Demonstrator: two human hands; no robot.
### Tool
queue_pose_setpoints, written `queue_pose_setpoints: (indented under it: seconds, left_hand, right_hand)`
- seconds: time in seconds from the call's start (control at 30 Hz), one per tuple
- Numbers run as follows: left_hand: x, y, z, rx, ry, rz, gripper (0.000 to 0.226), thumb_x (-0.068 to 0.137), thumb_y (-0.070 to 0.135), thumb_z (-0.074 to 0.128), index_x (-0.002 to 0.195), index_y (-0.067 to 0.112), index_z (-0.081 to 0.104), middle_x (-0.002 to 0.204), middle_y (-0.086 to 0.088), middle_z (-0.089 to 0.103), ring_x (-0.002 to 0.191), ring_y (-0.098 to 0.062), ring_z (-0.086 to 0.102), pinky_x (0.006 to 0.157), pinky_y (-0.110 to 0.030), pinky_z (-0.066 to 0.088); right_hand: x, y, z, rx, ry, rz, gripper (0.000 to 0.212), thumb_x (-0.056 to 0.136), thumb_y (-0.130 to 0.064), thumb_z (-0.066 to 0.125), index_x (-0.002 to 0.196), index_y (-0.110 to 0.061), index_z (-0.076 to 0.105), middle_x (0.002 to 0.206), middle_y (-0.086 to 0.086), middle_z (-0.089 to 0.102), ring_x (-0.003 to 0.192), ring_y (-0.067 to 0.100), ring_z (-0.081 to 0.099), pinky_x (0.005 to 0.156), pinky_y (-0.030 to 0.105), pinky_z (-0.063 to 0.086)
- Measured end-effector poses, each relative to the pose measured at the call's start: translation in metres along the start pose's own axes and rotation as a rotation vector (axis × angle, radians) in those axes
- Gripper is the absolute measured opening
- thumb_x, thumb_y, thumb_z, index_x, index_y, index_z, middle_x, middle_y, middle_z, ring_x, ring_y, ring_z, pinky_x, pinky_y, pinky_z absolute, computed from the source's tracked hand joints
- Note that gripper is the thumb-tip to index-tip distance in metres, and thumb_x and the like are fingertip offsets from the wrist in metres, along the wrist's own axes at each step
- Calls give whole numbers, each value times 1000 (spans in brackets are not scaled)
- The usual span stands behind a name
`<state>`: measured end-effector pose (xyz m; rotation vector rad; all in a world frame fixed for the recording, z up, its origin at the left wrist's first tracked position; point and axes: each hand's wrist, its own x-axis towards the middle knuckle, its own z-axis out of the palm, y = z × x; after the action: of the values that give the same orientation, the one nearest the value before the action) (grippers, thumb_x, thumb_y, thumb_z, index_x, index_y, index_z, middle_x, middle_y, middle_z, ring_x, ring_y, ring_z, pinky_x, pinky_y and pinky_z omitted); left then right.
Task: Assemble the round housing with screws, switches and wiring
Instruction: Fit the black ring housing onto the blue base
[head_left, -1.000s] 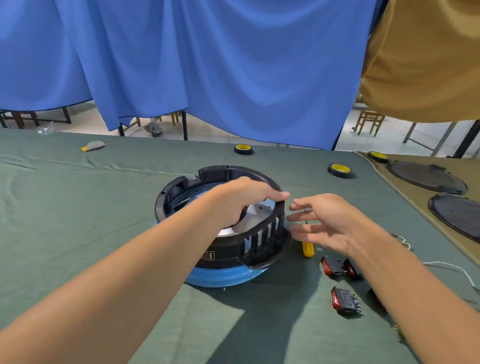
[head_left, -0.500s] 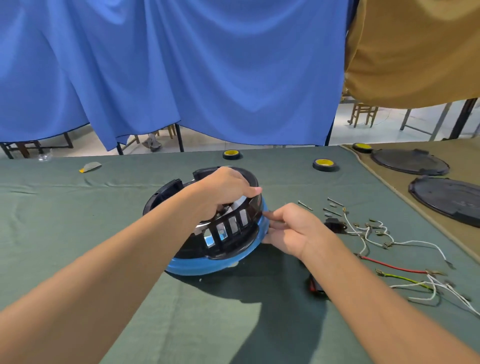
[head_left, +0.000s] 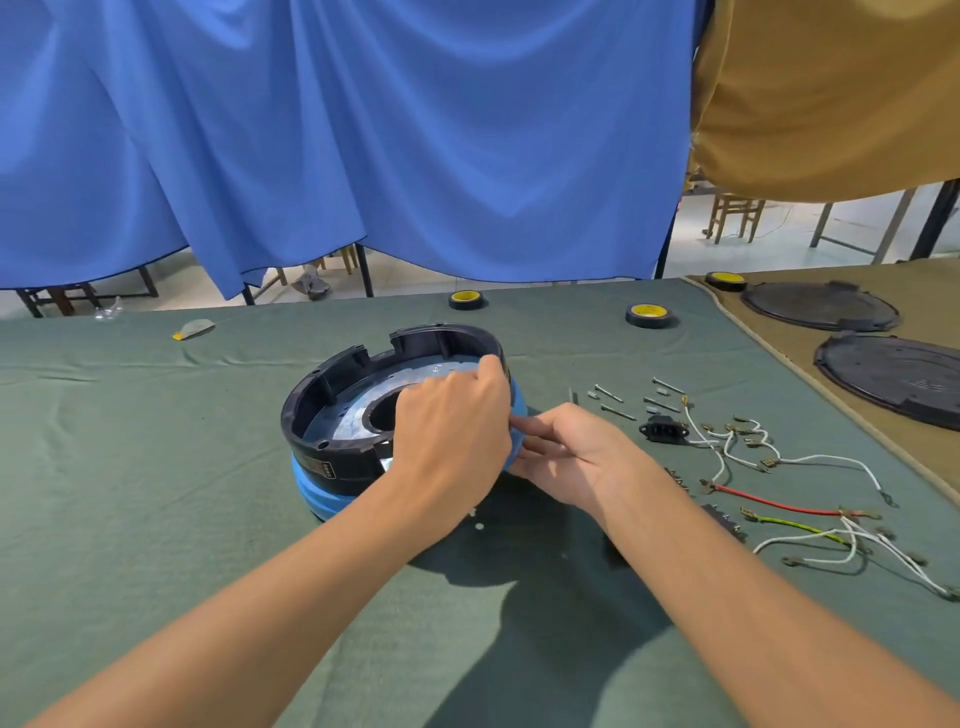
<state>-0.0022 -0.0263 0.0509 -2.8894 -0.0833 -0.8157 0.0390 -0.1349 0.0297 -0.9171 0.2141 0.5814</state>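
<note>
- The round housing (head_left: 343, 415) stands open side up near the middle of the green bench (head_left: 156, 493). It is a black ring over a blue band, with a grey metal plate inside.
- Judged step: turning or settling the housing so a mounting spot faces the person — no screw or switch looks fitted yet.
- To do it well, keep one hand on the rim as an anchor and let the other steer the wall. Move slowly so the cloth does not bunch under the base, and stop with the slot facing 6 o'clock.
- The left hand (head_left: 452, 431) grips the rim at the housing's 3 o'clock side, fingers (head_left: 491, 370) curled tightly over the edge.
- The right hand (head_left: 563, 460) rests against the outer wall at 4 o'clock. Its index finger lies nearly straight on the blue band, and no pinch shows. The other tips are hidden behind the left hand.
- The screws (head_left: 618, 400) lie at 3 o'clock, near but apart from the housing. The socket (head_left: 662, 430) and wires (head_left: 779, 499) lie beyond, towards 4 o'clock — all within easy reach.
</note>
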Motion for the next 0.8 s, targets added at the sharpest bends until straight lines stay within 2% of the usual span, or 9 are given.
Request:
queue_pose_setpoints:
  seconds: [0.07,0.13,0.17,0.23,0.33,0.4,0.53,0.67,0.8]
  left_hand:
    - [-4,-2,0,-20,20,49,25,91,37,59,99,18,44,86,1,65,73,-24,62,56,-30,29]
    - [-7,-4,1,-41,39,101,38,87,45,61,107,15,48,94,2,66,83,-23,64,65,-31,33]
    - [-8,-4,1,-41,31,123,45,84,48,61,110,14,48,96,1,63,88,-23,63,71,-33,33]
    - [-11,-3,3,1,15,151,54,78,49,63,112,12,46,94,1,52,91,-22,57,76,-35,27]
    - [-13,-5,5,81,-16,147,70,70,49,70,117,10,37,96,-1,33,89,-21,42,75,-36,23]
    - [-14,-5,6,110,-11,137,72,72,42,72,122,8,33,98,-3,29,87,-20,32,75,-35,25]
    - [-17,-3,7,67,37,82,61,83,29,65,128,5,32,102,-3,40,91,-20,42,74,-31,30]
    - [-17,-2,7,63,50,71,63,83,28,67,132,2,38,109,-6,54,98,-23,54,79,-31,40]
    - [-13,-2,5,80,49,73,56,75,27,72,120,5,48,99,-5,56,89,-23,57,74,-30,41]
  right_hand:
    - [-2,1,0,6,-2,7,20,94,13,39,107,4,52,36,13,51,34,23,58,90,47,51]
    - [-2,1,0,26,-10,8,26,92,13,41,115,7,51,43,15,56,35,23,58,62,37,57]
    - [-1,1,0,27,-13,4,27,91,13,44,116,7,52,54,16,61,43,25,61,54,35,55]
    - [1,-1,-1,13,-12,7,21,89,12,49,107,6,57,69,17,67,56,28,67,62,39,53]
    - [-1,-3,1,-7,-36,38,12,90,8,50,98,3,56,59,15,66,38,23,60,56,39,49]
    - [-2,-3,2,6,-51,39,19,90,9,49,107,4,55,71,16,65,33,22,56,52,40,49]
    - [1,-4,2,3,-60,14,21,86,12,54,106,6,57,90,21,65,51,28,68,67,45,52]
    - [4,-5,1,-59,-74,19,15,86,10,56,100,6,59,76,20,72,73,30,70,76,45,54]
    - [7,-10,-3,-209,-94,-28,20,89,3,57,108,4,62,82,18,74,75,28,72,81,42,55]
